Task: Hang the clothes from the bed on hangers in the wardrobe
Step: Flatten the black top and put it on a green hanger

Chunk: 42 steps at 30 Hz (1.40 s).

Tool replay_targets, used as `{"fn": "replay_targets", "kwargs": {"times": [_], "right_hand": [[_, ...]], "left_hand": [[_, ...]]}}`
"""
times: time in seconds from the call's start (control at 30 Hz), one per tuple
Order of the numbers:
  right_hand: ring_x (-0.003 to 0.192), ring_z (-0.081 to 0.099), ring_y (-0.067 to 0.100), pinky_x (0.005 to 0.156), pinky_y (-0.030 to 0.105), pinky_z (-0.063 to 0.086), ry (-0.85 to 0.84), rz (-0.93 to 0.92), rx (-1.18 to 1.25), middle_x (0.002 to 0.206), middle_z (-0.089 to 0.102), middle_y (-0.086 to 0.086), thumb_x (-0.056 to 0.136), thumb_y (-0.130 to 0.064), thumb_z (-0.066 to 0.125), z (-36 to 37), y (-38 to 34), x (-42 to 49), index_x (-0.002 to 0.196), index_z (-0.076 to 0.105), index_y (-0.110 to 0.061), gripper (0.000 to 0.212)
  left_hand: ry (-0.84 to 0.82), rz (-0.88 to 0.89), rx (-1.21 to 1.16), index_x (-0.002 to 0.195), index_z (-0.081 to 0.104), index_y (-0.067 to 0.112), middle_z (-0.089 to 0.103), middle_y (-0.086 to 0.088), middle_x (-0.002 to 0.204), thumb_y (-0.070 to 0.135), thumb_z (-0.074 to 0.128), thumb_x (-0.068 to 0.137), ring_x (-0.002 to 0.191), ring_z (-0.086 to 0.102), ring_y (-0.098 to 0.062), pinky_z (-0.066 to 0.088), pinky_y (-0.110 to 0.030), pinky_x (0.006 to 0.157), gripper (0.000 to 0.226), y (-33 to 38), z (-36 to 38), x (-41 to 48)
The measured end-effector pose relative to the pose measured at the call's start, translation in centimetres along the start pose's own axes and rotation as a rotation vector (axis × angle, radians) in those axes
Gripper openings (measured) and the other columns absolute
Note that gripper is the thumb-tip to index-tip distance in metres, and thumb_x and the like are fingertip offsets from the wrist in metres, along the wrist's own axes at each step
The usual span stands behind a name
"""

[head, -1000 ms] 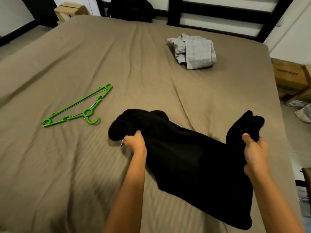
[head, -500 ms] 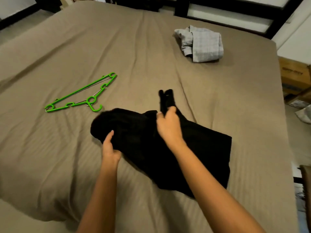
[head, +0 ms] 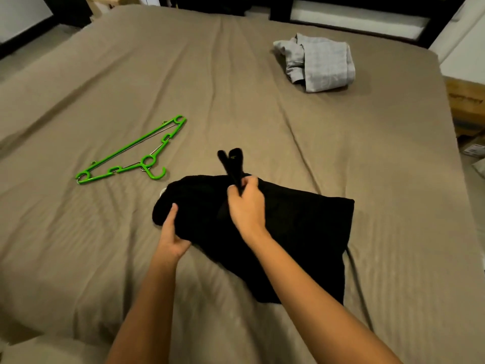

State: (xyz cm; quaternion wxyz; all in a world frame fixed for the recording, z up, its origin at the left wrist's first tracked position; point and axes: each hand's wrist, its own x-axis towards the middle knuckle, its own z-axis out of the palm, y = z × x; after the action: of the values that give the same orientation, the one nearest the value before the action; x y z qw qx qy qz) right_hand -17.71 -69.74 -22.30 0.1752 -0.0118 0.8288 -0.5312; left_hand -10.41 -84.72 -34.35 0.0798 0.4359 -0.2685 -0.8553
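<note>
On the near half of the bed (head: 236,95), the black garment (head: 301,227) lies folded into a rough slab, matte and soft, with a rounded fold on its left and a squarer corner on its right. My left hand (head: 170,237) grips the rounded left edge: thumb on top, fingers tucked underneath out of sight. My right hand (head: 246,206) pinches a narrow bunched strip of the same black cloth, which stands up past my fingertips and forks into two lobes. My right forearm crosses the middle of the garment and hides part of it.

The bed sheet is taupe, finely ribbed and creased. The green hanger (head: 131,151) lies flat on it, left of the garment and apart from it: thin plastic, triangular, notched, with a slim metal bar. A grey garment (head: 320,64), crumpled and faintly checked, sits well apart near the far right corner. A cardboard box (head: 464,101) stands beside the bed on the right.
</note>
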Motion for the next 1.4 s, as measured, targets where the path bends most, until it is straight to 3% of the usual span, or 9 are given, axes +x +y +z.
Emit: {"fn": "replay_targets", "kwargs": {"times": [0.27, 0.4, 0.6, 0.8, 0.97, 1.1, 1.2, 1.3, 1.4], "right_hand": [[0.074, 0.058, 0.016, 0.062, 0.03, 0.042, 0.107, 0.067, 0.147, 0.078, 0.057, -0.003, 0.09, -0.023, 0.053, -3.7, -0.4, 2.0, 0.101, 0.05, -0.018, 0.013], [0.075, 0.059, 0.02, 0.067, 0.04, 0.048, 0.091, 0.116, 0.18, 0.077, 0.057, -0.001, 0.088, -0.023, 0.054, -3.5, -0.1, 2.7, 0.104, 0.051, -0.017, 0.017], [0.099, 0.06, 0.025, 0.081, 0.032, 0.045, 0.05, -0.031, 0.04, 0.11, 0.062, 0.008, 0.09, -0.02, 0.052, -0.5, -3.5, 3.0, 0.113, 0.05, -0.011, 0.025], [0.109, 0.057, 0.038, 0.089, 0.036, 0.044, -0.018, -0.102, -0.016, 0.117, 0.06, 0.025, 0.092, -0.014, 0.049, 4.9, -6.8, 4.8, 0.117, 0.04, 0.002, 0.032], [0.122, 0.051, 0.025, 0.101, 0.028, 0.037, -0.53, -0.119, -0.041, 0.128, 0.058, 0.016, 0.094, -0.016, 0.052, 8.2, -4.0, 5.6, 0.132, 0.043, -0.006, 0.041], [0.113, 0.058, 0.023, 0.096, 0.02, 0.037, -0.11, -0.198, -0.136, 0.118, 0.064, 0.011, 0.088, -0.008, 0.055, 2.5, 4.6, 4.4, 0.117, 0.061, -0.009, 0.03], [0.113, 0.049, 0.035, 0.096, 0.037, 0.034, 0.344, 0.117, -0.538, 0.121, 0.055, 0.016, 0.085, -0.023, 0.06, -3.9, 13.0, 1.8, 0.118, 0.056, -0.011, 0.036], [0.096, 0.054, 0.036, 0.08, 0.04, 0.044, 0.38, 0.54, -0.397, 0.1, 0.055, 0.018, 0.08, -0.047, 0.066, -8.5, 18.5, -1.4, 0.1, 0.051, -0.005, 0.049], [0.071, 0.058, 0.024, 0.065, 0.033, 0.048, 0.258, 0.555, 0.002, 0.073, 0.058, 0.004, 0.074, -0.053, 0.07, -9.5, 20.2, -2.7, 0.081, 0.048, -0.01, 0.049]], "left_hand": [[0.045, 0.152, -0.221, 0.131, 0.053, 0.021, 0.062, -0.007, 0.122, 0.081, 0.039, 0.072, 0.111, 0.058, -0.029, 0.043, -0.042, 0.1, 0.085, 2.2, -1.1, 1.8], [0.113, -0.014, 0.023, 0.121, 0.062, 0.02, 0.065, -0.006, 0.113, 0.064, 0.041, 0.087, 0.106, 0.059, -0.028, 0.047, -0.043, 0.09, 0.059, 4.2, -1.9, 3.4], [0.096, 0.029, 0.304, 0.061, 0.065, 0.018, 0.06, 0.005, 0.047, 0.028, 0.047, 0.09, 0.043, 0.058, -0.011, 0.052, -0.021, 0.047, 0.036, 7.9, 0.6, 5.5], [0.346, 0.252, 0.252, 0.107, 0.063, 0.016, 0.071, -0.004, 0.098, 0.056, 0.05, 0.087, 0.093, 0.068, -0.021, 0.058, -0.034, 0.07, 0.047, 9.4, -1.6, 8.6], [0.81, 0.575, 0.621, 0.126, 0.05, 0.01, 0.046, -0.019, 0.132, 0.059, 0.043, 0.09, 0.121, 0.047, -0.033, 0.036, -0.036, 0.102, 0.061, 5.8, -2.3, 4.2], [0.618, 0.765, 0.956, 0.121, 0.058, 0.012, 0.041, -0.02, 0.125, 0.059, 0.047, 0.089, 0.115, 0.046, -0.035, 0.036, -0.042, 0.105, 0.058, 2.3, -3.4, 2.4], [0.616, 0.724, 0.935, 0.119, 0.05, 0.009, 0.051, -0.015, 0.115, 0.066, 0.054, 0.079, 0.102, 0.054, -0.031, 0.045, -0.042, 0.093, 0.07, 0.7, -1.3, 1.1], [0.589, 0.437, 0.927, 0.112, 0.052, 0.003, 0.062, -0.012, 0.106, 0.07, 0.061, 0.071, 0.098, 0.059, -0.029, 0.047, -0.04, 0.091, 0.079, -1.4, 1.3, 0.5], [0.414, 0.255, 0.939, 0.076, 0.062, 0.003, 0.067, -0.011, 0.08, 0.074, 0.066, 0.062, 0.076, 0.065, -0.027, 0.054, -0.038, 0.079, 0.073, -3.8, 2.9, 0.5]]}}
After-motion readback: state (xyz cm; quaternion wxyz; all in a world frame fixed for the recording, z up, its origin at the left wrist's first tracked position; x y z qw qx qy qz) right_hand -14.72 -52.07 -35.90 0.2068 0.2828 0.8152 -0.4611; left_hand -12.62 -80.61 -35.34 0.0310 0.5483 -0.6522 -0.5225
